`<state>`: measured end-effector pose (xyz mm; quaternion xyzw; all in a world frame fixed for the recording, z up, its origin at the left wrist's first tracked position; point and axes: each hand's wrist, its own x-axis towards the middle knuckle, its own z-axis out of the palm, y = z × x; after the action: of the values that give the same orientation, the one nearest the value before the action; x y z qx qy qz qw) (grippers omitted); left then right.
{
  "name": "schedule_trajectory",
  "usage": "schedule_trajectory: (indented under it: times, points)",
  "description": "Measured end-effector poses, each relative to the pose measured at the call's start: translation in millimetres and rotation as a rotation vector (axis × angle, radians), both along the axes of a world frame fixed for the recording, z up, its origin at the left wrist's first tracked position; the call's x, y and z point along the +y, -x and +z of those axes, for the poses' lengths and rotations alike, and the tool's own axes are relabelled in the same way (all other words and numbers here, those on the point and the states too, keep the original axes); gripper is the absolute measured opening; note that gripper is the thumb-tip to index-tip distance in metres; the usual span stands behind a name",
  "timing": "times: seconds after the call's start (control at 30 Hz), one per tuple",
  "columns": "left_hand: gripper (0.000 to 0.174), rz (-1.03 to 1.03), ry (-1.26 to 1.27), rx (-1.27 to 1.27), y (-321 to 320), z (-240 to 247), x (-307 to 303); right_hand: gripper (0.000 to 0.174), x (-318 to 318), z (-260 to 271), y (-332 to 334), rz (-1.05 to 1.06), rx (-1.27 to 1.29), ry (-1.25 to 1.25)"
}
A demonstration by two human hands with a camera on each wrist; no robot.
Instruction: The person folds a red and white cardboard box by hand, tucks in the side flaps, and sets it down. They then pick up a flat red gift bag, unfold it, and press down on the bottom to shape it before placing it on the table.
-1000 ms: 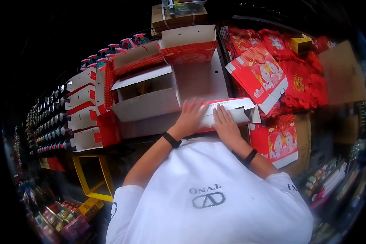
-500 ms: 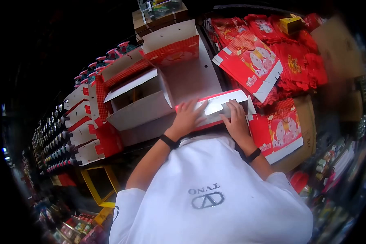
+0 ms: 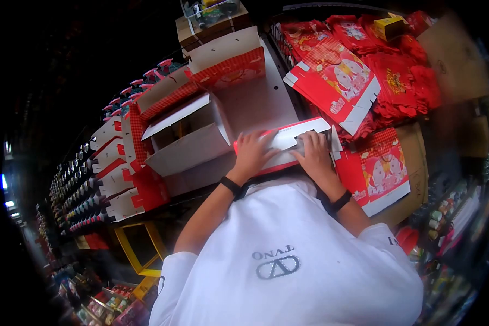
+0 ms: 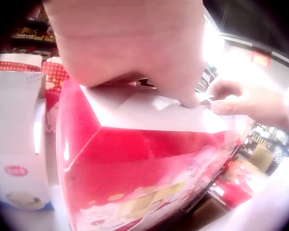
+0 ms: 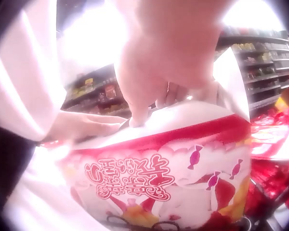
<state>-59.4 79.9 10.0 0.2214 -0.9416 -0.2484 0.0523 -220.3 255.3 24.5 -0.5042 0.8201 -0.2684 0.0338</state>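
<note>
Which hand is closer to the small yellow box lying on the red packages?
Right. The right hand is on the carton, below and left of the small yellow box in the head view; the left hand is on the same carton, farther left.

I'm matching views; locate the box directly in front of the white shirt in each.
Head: box right of centre, slightly above middle.
Left wrist: box lower middle, red side showing.
Right wrist: box lower middle, printed side showing.
Shared landmark: white shirt, at bottom, right and left respectively.
</note>
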Motion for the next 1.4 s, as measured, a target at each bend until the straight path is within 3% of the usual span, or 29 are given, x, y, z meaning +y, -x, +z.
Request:
schedule_trajectory:
  times: [0.27,0.37,0.5,0.57,0.67,0.87,1.1,1.4]
  points:
    - [0.059,0.008,-0.084,-0.018,8.4,-2.5,-12.3,0.057,-3.6,9.4,4.9,0.049,-0.057,-0.097]
    - [0.052,-0.014,-0.177,0.059,11.4,-8.6,-13.6,0.053,4.5,-4.3,6.5,0.081,-0.145,-0.070]
    - [0.040,-0.148,-0.070,0.092,12.1,-20.0,-12.0,0.050,5.8,-4.2,2.7,0.050,-0.224,-0.007]
    - [0.039,-0.160,-0.042,0.083,9.4,-19.3,-9.9,0.050,4.0,-4.6,1.2,0.058,-0.184,0.046]
    - [0.047,-0.159,-0.213,-0.012,9.5,-7.8,-11.4,0.050,1.6,-5.1,0.8,0.091,-0.141,0.071]
    - [0.044,-0.241,0.065,0.134,5.2,-10.6,-10.3,0.050,0.7,-4.2,-6.8,0.005,-0.055,0.106]
    - [0.048,-0.294,0.023,0.086,2.5,-2.4,-10.9,0.053,1.9,-11.4,-16.5,-0.072,0.087,0.195]
    - [0.047,-0.255,0.068,0.102,6.0,-1.9,3.5,0.051,19.2,-21.9,-22.5,-0.102,0.306,0.068]
